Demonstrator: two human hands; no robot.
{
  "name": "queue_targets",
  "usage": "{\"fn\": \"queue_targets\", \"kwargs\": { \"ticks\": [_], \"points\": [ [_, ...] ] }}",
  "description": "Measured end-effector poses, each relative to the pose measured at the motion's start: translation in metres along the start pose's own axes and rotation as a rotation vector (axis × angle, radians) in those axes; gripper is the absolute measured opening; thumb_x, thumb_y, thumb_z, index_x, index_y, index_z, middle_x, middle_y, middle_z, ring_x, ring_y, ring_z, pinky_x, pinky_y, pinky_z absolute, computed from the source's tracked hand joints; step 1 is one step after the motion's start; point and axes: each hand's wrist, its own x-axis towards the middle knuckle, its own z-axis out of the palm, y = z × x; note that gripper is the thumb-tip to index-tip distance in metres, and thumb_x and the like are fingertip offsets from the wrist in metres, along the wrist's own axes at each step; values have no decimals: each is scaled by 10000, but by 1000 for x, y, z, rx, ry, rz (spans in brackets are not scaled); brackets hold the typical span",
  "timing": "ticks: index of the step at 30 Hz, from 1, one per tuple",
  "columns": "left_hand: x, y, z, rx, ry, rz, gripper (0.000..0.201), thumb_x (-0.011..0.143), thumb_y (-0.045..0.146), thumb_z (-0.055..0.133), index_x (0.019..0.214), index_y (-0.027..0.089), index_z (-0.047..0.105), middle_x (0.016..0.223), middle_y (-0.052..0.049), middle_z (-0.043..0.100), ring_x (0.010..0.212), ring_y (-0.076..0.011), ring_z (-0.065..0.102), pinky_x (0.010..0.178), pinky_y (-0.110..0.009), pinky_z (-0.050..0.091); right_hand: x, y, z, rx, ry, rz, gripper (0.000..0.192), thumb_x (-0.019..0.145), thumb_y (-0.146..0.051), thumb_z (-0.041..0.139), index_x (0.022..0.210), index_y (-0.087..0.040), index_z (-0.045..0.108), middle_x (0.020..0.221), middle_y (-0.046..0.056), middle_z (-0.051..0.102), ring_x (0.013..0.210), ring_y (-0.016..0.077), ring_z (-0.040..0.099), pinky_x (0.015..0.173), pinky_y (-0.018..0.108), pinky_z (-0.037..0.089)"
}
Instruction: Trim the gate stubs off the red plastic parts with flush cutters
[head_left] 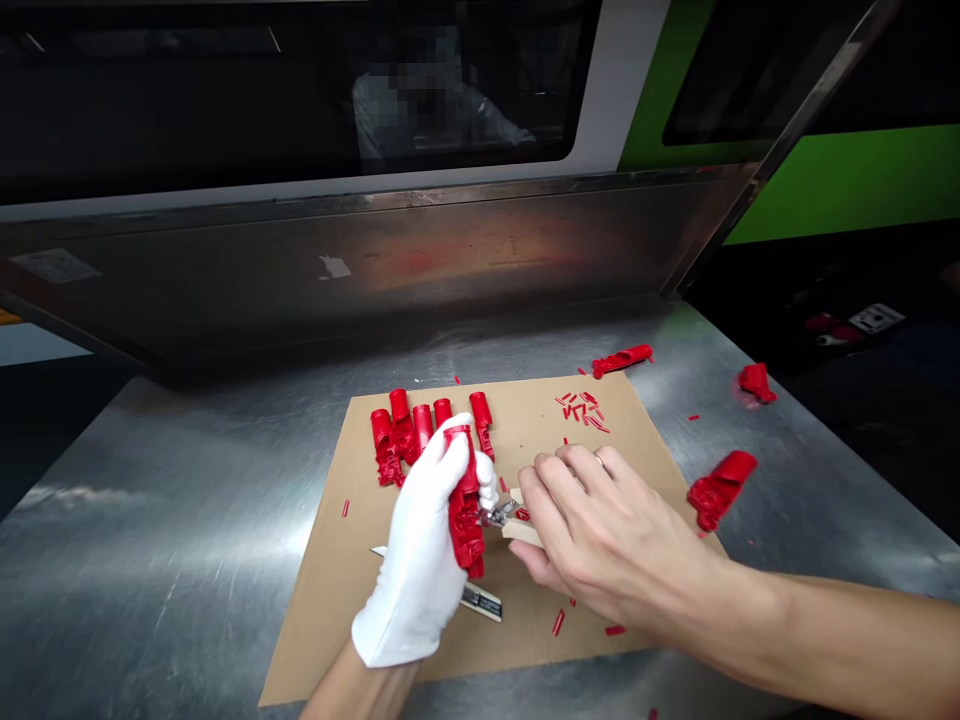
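Observation:
In a white glove, my left hand (420, 545) is wrapped round a red plastic part (465, 500), held upright above the cardboard. My bare right hand (600, 530) grips cutting pliers (521, 528) by their pale handles. The metal jaws of the pliers touch the right side of the red part; whether they are closed on it I cannot tell. Beneath my left hand lies a utility knife (482, 601), mostly covered by the hand and the part. Several similar red parts (382, 440) lie just beyond my left hand.
A brown cardboard sheet (322, 610) covers the middle of the metal table (187, 530). Small red offcuts (581, 410) are heaped at its upper right, others scattered. More red parts (724, 488) lie to the right. A metal back panel (450, 245) rises behind.

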Motion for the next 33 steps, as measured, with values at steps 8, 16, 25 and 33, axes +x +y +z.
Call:
{"fn": "queue_targets", "kwargs": {
  "ticks": [8,16,25,33],
  "points": [
    [1,4,0,-45,9,-1,167,973,373,581,1011,215,623,763,-6,469,674,-131,420,624,-252,424,7,-10,0,6,-30,87,297,1031,-354,411,885,-150,572,812,61,488,704,239,451,589,397,260],
    [0,6,-3,-59,5,-45,114,980,343,560,999,232,582,763,-8,452,669,-141,404,599,-262,437,6,-1,-9,8,-128,-65,307,957,-101,362,1156,-40,588,959,128,536,767,246,463,579,389,299],
    [-2,6,2,40,11,-3,167,976,374,579,1080,247,613,750,-1,470,666,-135,397,612,-261,422,7,5,-22,42,-167,-121,274,931,-113,417,1130,-58,598,880,85,464,743,237,416,551,372,301],
    [-8,5,1,43,-23,23,227,995,387,549,1172,262,618,768,-1,476,691,-137,406,651,-279,411,5,10,-19,33,-104,-140,338,1061,-377,367,902,-146,556,821,66,461,696,222,419,503,362,243]
  ]
}}
